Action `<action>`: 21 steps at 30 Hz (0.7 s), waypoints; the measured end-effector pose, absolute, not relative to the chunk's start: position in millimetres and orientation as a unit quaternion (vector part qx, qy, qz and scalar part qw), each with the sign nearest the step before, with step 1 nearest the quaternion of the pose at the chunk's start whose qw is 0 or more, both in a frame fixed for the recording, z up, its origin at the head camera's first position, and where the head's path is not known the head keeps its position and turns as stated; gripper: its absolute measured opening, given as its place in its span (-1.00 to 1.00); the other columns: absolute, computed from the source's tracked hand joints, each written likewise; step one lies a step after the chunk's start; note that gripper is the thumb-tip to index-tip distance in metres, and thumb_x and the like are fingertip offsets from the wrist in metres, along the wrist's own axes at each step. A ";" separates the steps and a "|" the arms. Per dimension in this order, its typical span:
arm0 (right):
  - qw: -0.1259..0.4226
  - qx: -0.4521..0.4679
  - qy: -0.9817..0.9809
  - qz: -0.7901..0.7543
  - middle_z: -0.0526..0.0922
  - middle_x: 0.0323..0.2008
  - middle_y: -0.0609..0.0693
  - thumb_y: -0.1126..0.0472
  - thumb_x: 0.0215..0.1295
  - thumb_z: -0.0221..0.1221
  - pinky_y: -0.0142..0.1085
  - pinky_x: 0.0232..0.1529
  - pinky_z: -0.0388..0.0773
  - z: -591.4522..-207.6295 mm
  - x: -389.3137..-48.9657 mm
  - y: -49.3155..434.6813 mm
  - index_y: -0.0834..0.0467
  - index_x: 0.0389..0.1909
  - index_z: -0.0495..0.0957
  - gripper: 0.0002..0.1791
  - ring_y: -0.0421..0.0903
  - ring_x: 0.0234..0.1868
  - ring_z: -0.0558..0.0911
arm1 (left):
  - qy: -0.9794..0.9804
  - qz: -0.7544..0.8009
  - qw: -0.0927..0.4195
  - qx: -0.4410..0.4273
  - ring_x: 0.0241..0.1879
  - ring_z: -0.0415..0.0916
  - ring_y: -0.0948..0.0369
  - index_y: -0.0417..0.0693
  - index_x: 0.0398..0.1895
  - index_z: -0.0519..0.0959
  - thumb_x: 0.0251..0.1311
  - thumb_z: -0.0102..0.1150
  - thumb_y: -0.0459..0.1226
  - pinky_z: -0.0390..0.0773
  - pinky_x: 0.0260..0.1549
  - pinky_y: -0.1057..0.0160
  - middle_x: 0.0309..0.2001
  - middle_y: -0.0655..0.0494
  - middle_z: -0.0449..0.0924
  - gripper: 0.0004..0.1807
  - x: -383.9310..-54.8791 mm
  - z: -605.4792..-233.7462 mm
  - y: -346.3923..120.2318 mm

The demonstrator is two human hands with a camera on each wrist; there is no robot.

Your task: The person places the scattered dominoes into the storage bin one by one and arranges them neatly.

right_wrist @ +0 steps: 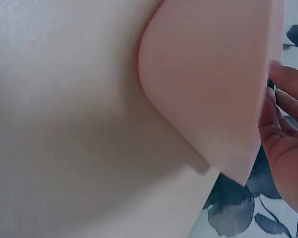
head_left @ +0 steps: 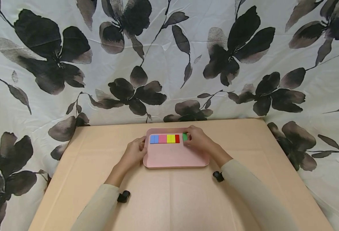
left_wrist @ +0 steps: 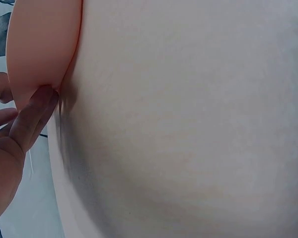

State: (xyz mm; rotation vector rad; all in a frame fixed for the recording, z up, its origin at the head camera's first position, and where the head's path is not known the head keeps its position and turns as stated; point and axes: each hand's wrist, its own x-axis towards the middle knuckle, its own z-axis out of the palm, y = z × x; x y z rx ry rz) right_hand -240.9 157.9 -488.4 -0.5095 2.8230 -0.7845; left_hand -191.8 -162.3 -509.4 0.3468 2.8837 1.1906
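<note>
A pink tray [head_left: 172, 158] with a raised rim lies on the table. In its upper part a row of small coloured blocks [head_left: 162, 139] runs left to right: blue, pink, yellow, then red at the end. My left hand [head_left: 134, 152] holds the tray's left edge; the left wrist view shows fingers against the tray's wall [left_wrist: 42, 44]. Between thumb and fingers my right hand [head_left: 199, 139] pinches a green block [head_left: 185, 137], just right of the red one and over the tray. That hand partly hides the green block and the tray's right end.
The tray rests near the far edge of a pale wooden-coloured table [head_left: 169, 199]. Behind and around the table hangs a white cloth [head_left: 181, 73] printed with dark flowers. Each wrist wears a small black camera [head_left: 124, 196] beside a light sleeve [head_left: 253, 189].
</note>
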 end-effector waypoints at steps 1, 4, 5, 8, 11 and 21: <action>0.081 -0.173 0.949 -0.252 0.53 -0.12 0.06 0.18 0.22 0.45 -0.28 -0.15 0.48 -490.1 -240.6 155.2 0.19 0.20 0.61 -0.48 -0.04 -0.16 0.50 | 0.918 0.380 0.001 0.111 -0.36 0.53 0.16 -0.32 0.41 0.44 0.24 0.21 -0.42 0.54 -0.42 0.32 -0.11 -0.14 0.64 -0.38 -191.4 -509.3 -162.5; 0.071 -0.179 0.957 -0.218 0.52 -0.24 0.01 0.11 0.20 0.47 -0.22 -0.12 0.41 -494.3 -240.3 149.8 0.15 0.15 0.63 -0.49 -0.06 -0.18 0.48 | 0.917 0.382 0.004 0.113 -0.37 0.52 0.17 -0.33 0.41 0.44 0.24 0.21 -0.43 0.52 -0.45 0.34 -0.13 -0.14 0.63 -0.38 -190.1 -508.3 -163.2; 0.066 -0.182 0.959 -0.208 0.53 -0.27 -0.01 0.10 0.19 0.47 -0.22 -0.10 0.39 -495.3 -240.4 148.7 0.14 0.14 0.64 -0.50 -0.07 -0.19 0.48 | 0.917 0.382 0.005 0.113 -0.37 0.53 0.17 -0.33 0.41 0.44 0.25 0.21 -0.43 0.53 -0.44 0.34 -0.12 -0.14 0.64 -0.38 -189.7 -508.0 -163.5; 0.051 -0.189 0.963 -0.184 0.53 -0.36 -0.04 0.08 0.19 0.46 -0.19 -0.10 0.35 -497.9 -240.7 145.8 0.11 0.10 0.65 -0.54 -0.08 -0.22 0.47 | 0.917 0.382 0.007 0.116 -0.35 0.55 0.16 -0.34 0.42 0.43 0.25 0.21 -0.43 0.54 -0.43 0.33 -0.10 -0.17 0.64 -0.38 -188.7 -507.6 -164.5; 0.046 -0.191 0.966 -0.166 0.53 -0.39 -0.05 0.04 0.18 0.47 -0.18 -0.11 0.33 -500.0 -240.1 143.3 0.09 0.09 0.66 -0.54 -0.08 -0.22 0.47 | 0.917 0.382 0.009 0.118 -0.34 0.56 0.17 -0.34 0.42 0.43 0.25 0.21 -0.43 0.56 -0.41 0.33 -0.05 -0.19 0.65 -0.38 -187.9 -507.8 -165.6; 0.052 -0.170 0.967 -0.182 0.54 -0.39 -0.04 0.04 0.19 0.49 -0.21 -0.12 0.34 -504.4 -233.4 137.0 0.10 0.05 0.66 -0.56 -0.08 -0.24 0.48 | 0.915 0.386 0.012 0.120 -0.31 0.59 0.14 -0.33 0.42 0.43 0.25 0.21 -0.43 0.57 -0.40 0.34 0.01 -0.22 0.66 -0.37 -185.0 -508.4 -169.1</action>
